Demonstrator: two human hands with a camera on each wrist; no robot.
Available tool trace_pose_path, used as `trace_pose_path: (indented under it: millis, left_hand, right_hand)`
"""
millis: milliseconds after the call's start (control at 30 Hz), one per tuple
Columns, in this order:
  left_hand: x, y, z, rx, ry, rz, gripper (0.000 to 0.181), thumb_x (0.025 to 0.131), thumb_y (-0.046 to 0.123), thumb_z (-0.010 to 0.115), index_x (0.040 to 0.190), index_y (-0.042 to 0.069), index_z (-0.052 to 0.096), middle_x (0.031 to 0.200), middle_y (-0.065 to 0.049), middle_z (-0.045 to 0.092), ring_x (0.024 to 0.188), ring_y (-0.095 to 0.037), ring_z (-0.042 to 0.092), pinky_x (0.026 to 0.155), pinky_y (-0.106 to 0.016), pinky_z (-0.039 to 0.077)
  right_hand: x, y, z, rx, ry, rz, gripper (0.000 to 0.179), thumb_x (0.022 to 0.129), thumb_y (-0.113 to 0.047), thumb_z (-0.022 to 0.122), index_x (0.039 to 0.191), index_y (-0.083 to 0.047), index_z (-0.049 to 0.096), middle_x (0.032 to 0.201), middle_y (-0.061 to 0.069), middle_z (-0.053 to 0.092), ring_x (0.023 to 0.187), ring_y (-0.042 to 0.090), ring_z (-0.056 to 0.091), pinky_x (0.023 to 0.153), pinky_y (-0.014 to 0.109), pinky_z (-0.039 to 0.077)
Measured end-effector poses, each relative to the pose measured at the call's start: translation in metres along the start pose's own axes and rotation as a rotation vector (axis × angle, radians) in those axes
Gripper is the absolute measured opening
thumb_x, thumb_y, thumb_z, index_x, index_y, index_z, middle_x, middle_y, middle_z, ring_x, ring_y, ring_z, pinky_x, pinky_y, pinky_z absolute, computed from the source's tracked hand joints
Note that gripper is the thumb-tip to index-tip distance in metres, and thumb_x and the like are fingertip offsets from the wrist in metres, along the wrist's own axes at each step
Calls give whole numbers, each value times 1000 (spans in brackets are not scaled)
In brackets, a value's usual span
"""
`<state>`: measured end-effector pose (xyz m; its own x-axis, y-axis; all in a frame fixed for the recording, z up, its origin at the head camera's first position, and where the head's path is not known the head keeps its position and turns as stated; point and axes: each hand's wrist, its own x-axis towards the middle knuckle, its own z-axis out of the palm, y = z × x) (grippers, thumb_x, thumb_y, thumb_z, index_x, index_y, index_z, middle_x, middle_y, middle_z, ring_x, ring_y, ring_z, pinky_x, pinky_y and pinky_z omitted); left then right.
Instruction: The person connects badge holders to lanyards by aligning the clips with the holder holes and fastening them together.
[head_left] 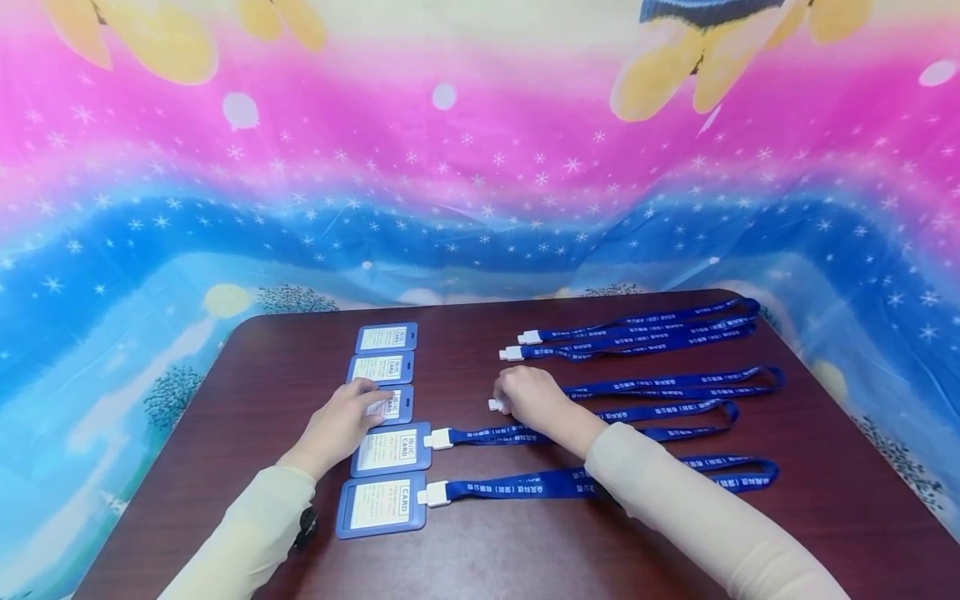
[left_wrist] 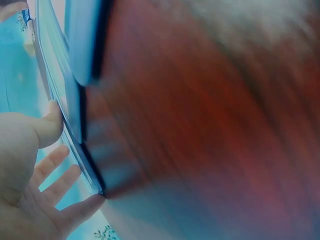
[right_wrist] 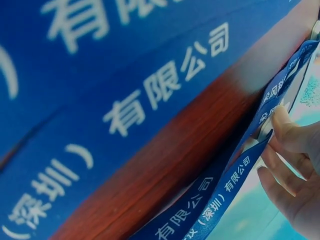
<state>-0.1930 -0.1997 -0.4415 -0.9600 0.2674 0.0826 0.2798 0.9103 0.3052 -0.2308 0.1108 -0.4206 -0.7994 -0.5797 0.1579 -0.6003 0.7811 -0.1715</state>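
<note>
Left hand (head_left: 333, 423) touches a badge (head_left: 396, 405); right hand (head_left: 534, 403) pinches a clip (head_left: 494, 406).

Desk (head_left: 453, 362): room to pass between top cards (head_left: 384, 367) and top straps (head_left: 637, 340).
Bottom straps (head_left: 517, 485): in the way.

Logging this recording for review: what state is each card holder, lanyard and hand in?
Near two ID card holders: joined to lanyards
Far three ID card holders: without lanyards
Far two lanyards: unattached
Middle lanyard: unattached, clip pinched
Left hand: touching middle holder
Right hand: pinching clip
</note>
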Motion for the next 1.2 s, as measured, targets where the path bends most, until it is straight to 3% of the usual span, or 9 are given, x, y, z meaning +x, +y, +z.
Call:
trace_pose_path:
  millis: [467,700,1200]
  left_hand:
    - [6,16,3,36,-29,10,44,92,18,73,134,19,64,134,-10,55,123,-31,52,93,-54,51]
    - [7,18,5,54,-34,9,45,92,17,72,136,19,62,139,-11,54,129,-34,49,95,-57,48]
    - [10,21,8,26,-15,18,44,91,16,73,134,19,64,132,-9,58,123,-31,53,92,-54,51]
  right_hand:
    - [3,-3,2,-36,-14,8,14,80,-2,80,92,-9,79,86,1,72,82,16,67,79,32,57]
    - [5,-6,2,-35,14,-28,9,81,-1,78,84,-10,79,77,0,67,72,14,62,70,30,57]
    - [21,-16,4,-81,-39,-2,7,83,-5,78,86,-11,79,80,0,69,73,14,62,71,29,56]
